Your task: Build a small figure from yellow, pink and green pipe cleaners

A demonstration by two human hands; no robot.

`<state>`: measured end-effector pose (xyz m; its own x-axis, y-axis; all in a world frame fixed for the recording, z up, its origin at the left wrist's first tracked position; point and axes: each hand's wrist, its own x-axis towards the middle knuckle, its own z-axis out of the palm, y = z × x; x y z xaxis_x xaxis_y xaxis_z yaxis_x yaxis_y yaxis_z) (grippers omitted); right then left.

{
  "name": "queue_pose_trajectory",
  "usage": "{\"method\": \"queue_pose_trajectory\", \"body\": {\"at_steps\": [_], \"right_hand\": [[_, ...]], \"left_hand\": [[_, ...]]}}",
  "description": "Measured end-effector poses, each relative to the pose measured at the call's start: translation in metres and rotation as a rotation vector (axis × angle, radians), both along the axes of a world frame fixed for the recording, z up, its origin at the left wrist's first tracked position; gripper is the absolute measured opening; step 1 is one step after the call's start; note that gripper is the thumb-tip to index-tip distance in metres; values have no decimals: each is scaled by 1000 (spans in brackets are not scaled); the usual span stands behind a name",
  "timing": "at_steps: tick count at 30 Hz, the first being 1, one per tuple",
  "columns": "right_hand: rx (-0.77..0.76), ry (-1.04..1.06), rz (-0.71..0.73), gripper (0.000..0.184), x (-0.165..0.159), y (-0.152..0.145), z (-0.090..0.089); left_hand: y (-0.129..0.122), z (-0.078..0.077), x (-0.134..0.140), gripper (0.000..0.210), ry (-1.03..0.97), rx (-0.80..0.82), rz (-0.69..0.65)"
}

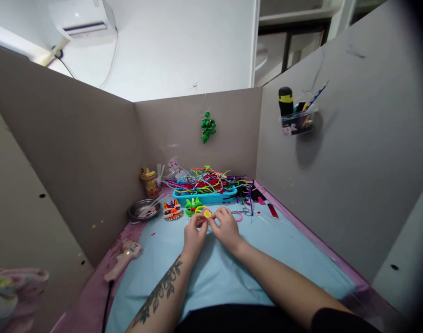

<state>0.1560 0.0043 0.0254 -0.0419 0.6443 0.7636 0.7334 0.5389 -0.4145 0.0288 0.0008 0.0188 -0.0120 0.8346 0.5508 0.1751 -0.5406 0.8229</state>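
Observation:
Both hands meet over the blue cloth, fingers pinched around a small pink and yellow pipe-cleaner piece [207, 213]. My left hand [195, 233] grips its left side, and my right hand [226, 226] closes on it from the right. The fingertips hide the lower part of the piece. Just behind my left hand sits a green pipe-cleaner figure [192, 206] with a yellow loop beside it. Farther left stands an orange and white striped pipe-cleaner figure [172, 210]. Beside my right hand lie scissors with pink handles [238, 216].
A blue tray [204, 197] heaped with coloured pipe cleaners is at the back. To the left are a metal bowl [144, 210], a brown cup [149, 182] and a pink corded glue gun [124, 260]. Grey partitions [197, 152] surround the table; a tool box [297, 124] hangs right.

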Motion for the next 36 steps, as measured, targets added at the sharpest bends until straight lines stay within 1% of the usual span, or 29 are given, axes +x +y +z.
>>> {"method": "queue_pose_trajectory", "body": {"at_steps": [3, 8, 11, 14, 18, 20, 22, 25, 28, 32, 36], "right_hand": [[7, -46, -25, 8, 0, 0, 0], [18, -106, -55, 10, 0, -2, 1], [22, -100, -54, 12, 2, -2, 3], [21, -58, -19, 13, 4, 0, 3], [-12, 82, 96, 13, 8, 8, 0], [-32, 171, 156, 12, 9, 12, -2], [-35, 219, 175, 13, 11, 15, -3], [1, 162, 115, 15, 14, 15, -4], [35, 60, 70, 14, 16, 10, -2], [26, 13, 76, 16, 14, 7, -1], [-12, -33, 104, 18, 10, 8, -4]], "left_hand": [[-1, 0, 0, 12, 49, 40, 24], [-1, -1, 1, 11, 46, 55, 28], [-2, 0, 1, 11, 30, 55, 26], [-2, 1, 1, 12, -6, 30, 19], [2, 0, 2, 16, -110, -42, -19], [5, -1, 2, 19, -201, -103, -69], [8, -1, 2, 23, -310, -165, -125], [11, 0, -1, 28, -429, -229, -185], [12, 0, -4, 30, -438, -320, -206], [13, -2, -7, 30, -460, -418, -198], [15, -3, -6, 27, -482, -408, -163]]}}
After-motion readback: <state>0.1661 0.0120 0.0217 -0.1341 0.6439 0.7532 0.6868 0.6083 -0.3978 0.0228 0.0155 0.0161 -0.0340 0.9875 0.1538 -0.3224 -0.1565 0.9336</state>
